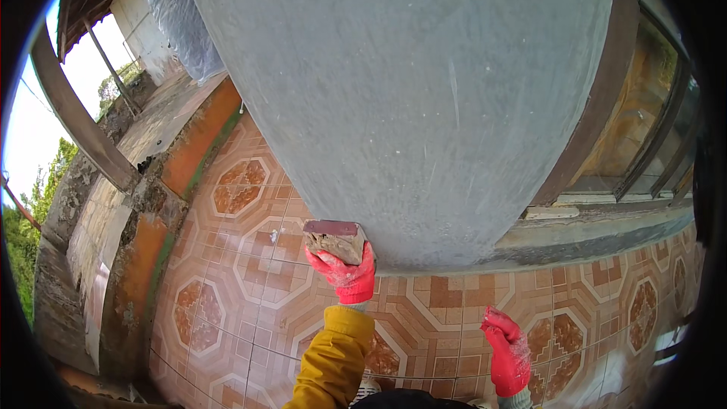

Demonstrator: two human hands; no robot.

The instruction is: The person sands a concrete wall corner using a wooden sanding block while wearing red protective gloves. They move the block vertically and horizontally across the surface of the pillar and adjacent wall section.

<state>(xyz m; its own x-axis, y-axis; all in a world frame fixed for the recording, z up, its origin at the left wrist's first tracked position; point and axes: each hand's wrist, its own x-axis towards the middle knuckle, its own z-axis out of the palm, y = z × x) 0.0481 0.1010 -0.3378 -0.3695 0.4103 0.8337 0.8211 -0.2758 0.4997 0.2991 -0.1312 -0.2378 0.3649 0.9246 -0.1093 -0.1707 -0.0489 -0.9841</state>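
Observation:
My left hand [346,277], in a pink-red work glove dusted with pale powder, grips a worn sanding block [336,241]. A maroon strip, apparently abrasive paper, is fastened along the block's upper edge. The block is at the lower left edge of a grey wall [409,119], seemingly against it. Pale scratches and small specks mark the wall's surface. Lower right, my right hand [506,349] wears a matching dusty glove. Its fingers are curled together over the floor, apart from the wall, and I see nothing in them.
Patterned brown tiles [272,295] cover the floor. To the left runs a low orange and green wall [193,147] with a post [85,113]. A plastic sheet [184,23] hangs at upper left. A brown-framed window [642,108] and its sill [551,213] are on the right.

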